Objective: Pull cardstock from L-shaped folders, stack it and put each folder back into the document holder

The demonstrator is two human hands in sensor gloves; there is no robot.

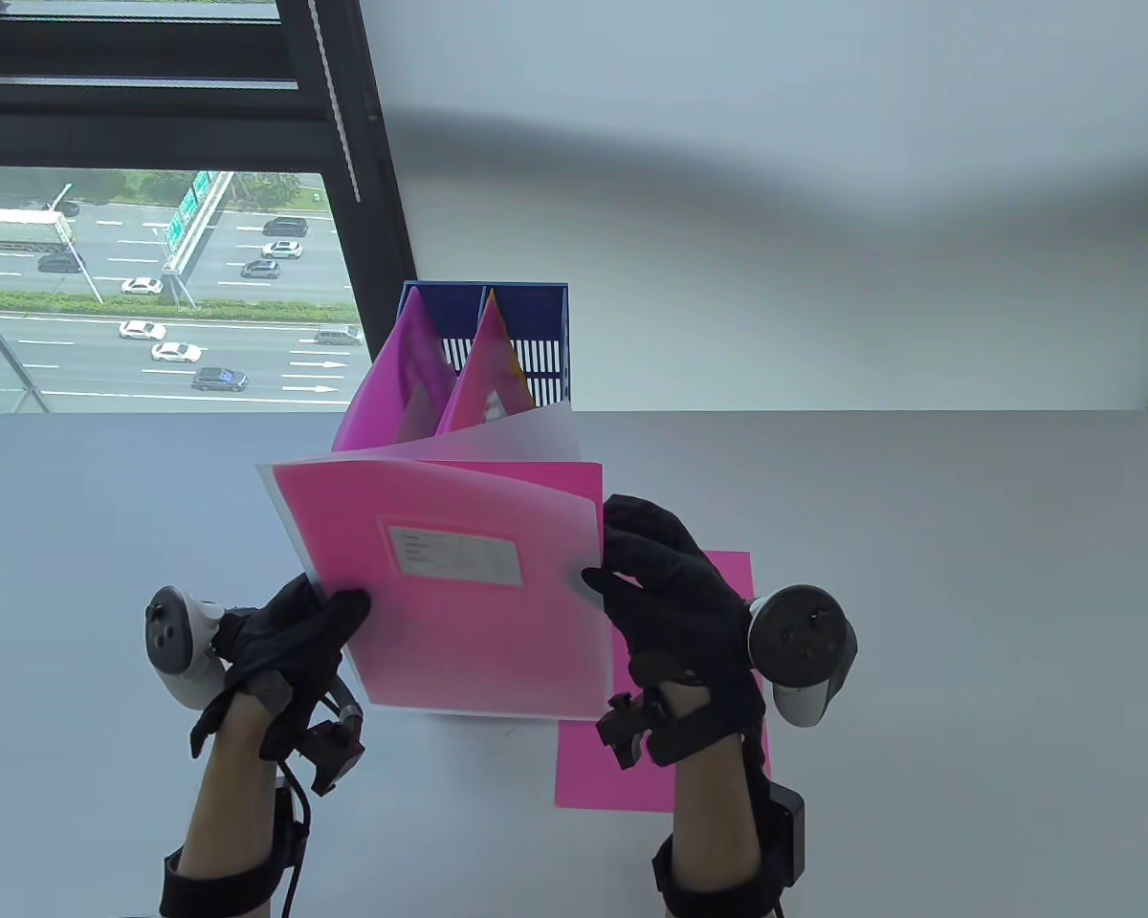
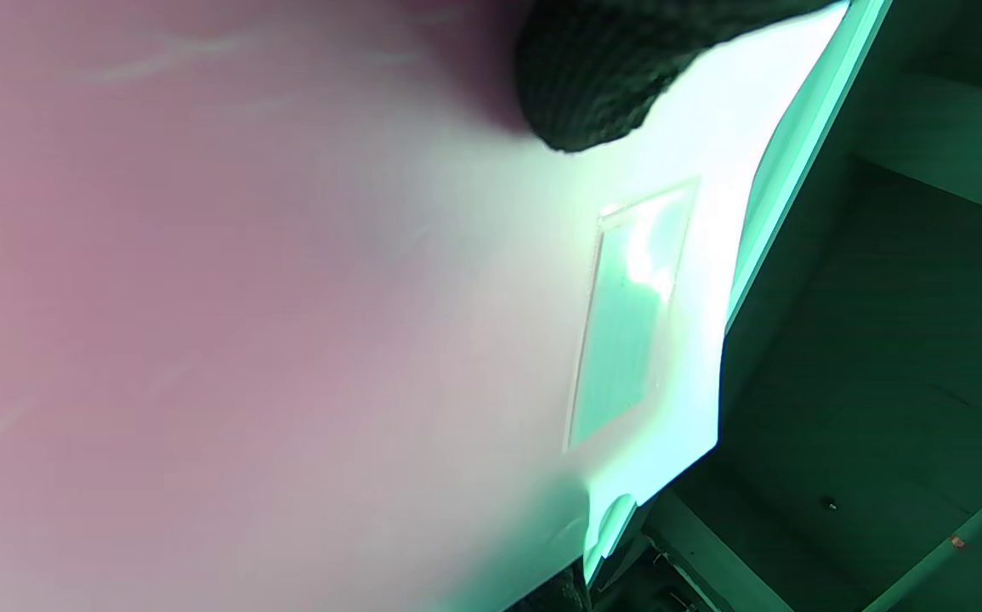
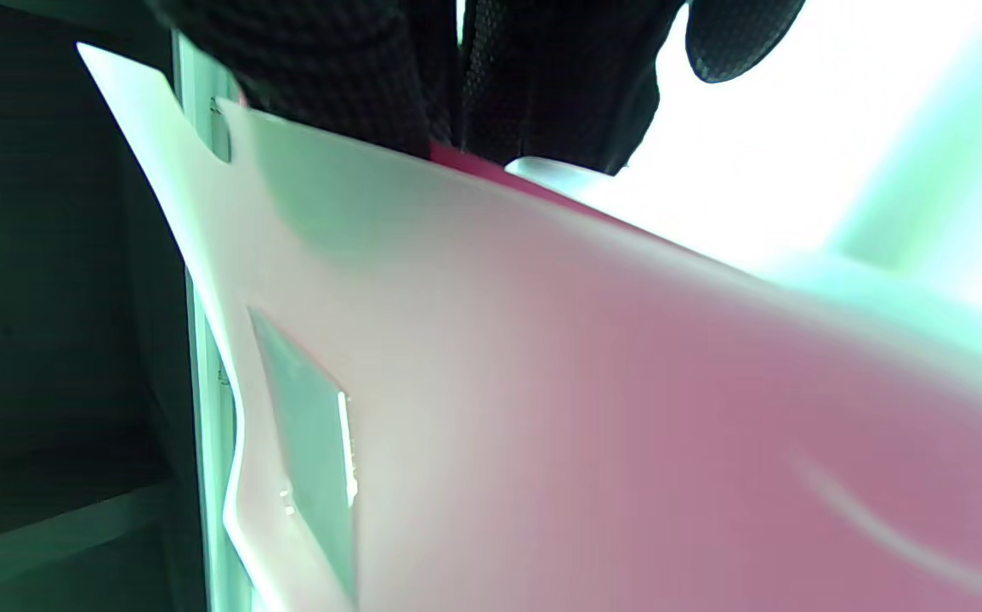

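While both gloved hands hold it up above the bench (image 1: 918,574), the translucent L-shaped folder (image 1: 497,660) sits at the centre of the table view, its frosted front sheet curling up toward twelve o'clock and a pink cardstock sheet (image 1: 440,507) showing through it along with a pale label pocket (image 1: 454,553). The left hand (image 1: 282,650), at eight o'clock of the folder, has its grip pinching the lower left edge, thumb lying on the front face. The right hand (image 1: 674,612), at three o'clock, has its grip pinching the folder's right edge, fingers curled round it; in the right wrist view the dark fingers (image 3: 533,93) close over a pink edge at the top of the sheet. In the left wrist view a gloved fingertip (image 2: 593,85) presses on the folder's face near the label pocket. A loose pink cardstock (image 1: 612,765) lies flat on the bench at five o'clock of the folder, partly under the right hand. At twelve o'clock, at the bench's far edge, the blue document holder (image 1: 536,335) stands upright with two more pinkish folders (image 1: 411,382) leaning in its compartments.
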